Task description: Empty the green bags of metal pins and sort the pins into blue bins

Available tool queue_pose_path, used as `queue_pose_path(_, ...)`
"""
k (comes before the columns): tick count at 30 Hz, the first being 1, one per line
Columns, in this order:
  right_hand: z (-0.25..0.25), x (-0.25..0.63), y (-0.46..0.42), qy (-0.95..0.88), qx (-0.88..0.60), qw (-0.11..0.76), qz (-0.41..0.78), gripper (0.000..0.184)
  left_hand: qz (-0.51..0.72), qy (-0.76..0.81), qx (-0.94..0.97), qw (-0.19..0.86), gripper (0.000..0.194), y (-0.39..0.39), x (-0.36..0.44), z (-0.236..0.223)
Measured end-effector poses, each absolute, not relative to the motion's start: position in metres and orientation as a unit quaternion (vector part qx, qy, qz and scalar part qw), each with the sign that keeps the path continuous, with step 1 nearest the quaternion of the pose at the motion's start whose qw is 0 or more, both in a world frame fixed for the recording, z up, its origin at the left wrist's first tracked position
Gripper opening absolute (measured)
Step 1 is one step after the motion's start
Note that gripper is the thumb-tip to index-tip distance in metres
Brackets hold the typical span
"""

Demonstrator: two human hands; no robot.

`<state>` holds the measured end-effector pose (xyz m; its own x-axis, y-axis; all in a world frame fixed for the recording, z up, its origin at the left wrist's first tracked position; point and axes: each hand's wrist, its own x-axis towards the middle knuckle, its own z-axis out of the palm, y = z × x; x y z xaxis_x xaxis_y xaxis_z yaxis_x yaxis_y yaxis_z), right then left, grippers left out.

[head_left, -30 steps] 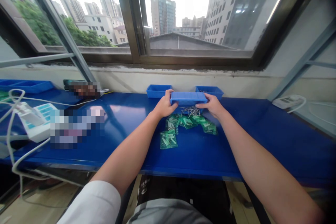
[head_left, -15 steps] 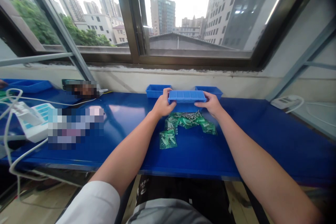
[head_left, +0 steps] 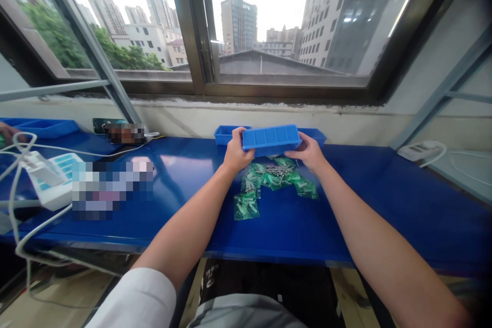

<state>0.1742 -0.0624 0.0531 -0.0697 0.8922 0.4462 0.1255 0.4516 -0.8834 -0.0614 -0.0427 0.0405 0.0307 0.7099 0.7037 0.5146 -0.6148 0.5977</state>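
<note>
Left fingers (head_left: pixel 249 154), right fingers (head_left: pixel 292 155): gripping blue bin (head_left: pixel 271 137) | shiny blue table (head_left: pixel 184 179) below | window (head_left: pixel 196 61), pale wall (head_left: pixel 184 119) beyond

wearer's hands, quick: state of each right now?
Left hand: closed, holding the left end of the raised blue bin.
Right hand: closed, holding the right end of the same blue bin.

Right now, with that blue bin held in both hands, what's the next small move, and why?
Probably tip the held blue bin back enough to see inside, keeping the left hand and right hand at its ends. Its ribbed outside faces the camera, hiding the inside, and slim metal pieces lie loose among green plastic packets below, so checking seems wise.
</note>
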Motion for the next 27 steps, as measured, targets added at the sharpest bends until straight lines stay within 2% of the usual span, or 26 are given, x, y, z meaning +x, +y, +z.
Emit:
queue_pose_path(3,0.047,0.176,-0.058,-0.635,-0.401,0.549,0.367,0.080,0.571,0.424,0.695,0.108,0.045,-0.042,-0.061,0.042)
queue_pose_path(8,0.042,0.179,-0.053,-0.638,-0.402,0.551,0.357,0.064,0.605,0.451,0.635,0.162,0.031,-0.040,-0.055,0.046)
queue_pose_path(12,0.040,0.178,-0.050,-0.646,-0.481,0.516,0.291,0.040,0.613,0.494,0.559,0.262,0.043,-0.033,-0.044,0.045)
queue_pose_path(14,0.039,0.176,-0.048,-0.619,-0.555,0.492,0.260,0.033,0.611,0.475,0.546,0.320,0.049,-0.030,-0.037,0.045)
queue_pose_path(18,0.042,0.173,-0.050,-0.564,-0.635,0.475,0.231,0.028,0.601,0.399,0.576,0.385,0.042,-0.028,-0.029,0.045)
queue_pose_path(20,0.045,0.173,-0.051,-0.546,-0.653,0.478,0.218,0.026,0.601,0.394,0.585,0.375,0.038,-0.029,-0.030,0.045)
queue_pose_path(23,0.044,0.176,-0.051,-0.517,-0.682,0.481,0.190,0.025,0.576,0.431,0.633,0.286,0.034,-0.030,-0.039,0.042)
queue_pose_path(27,0.036,0.184,-0.046,-0.560,-0.663,0.471,0.156,0.033,0.428,0.429,0.775,0.180,0.029,-0.032,-0.047,0.034)
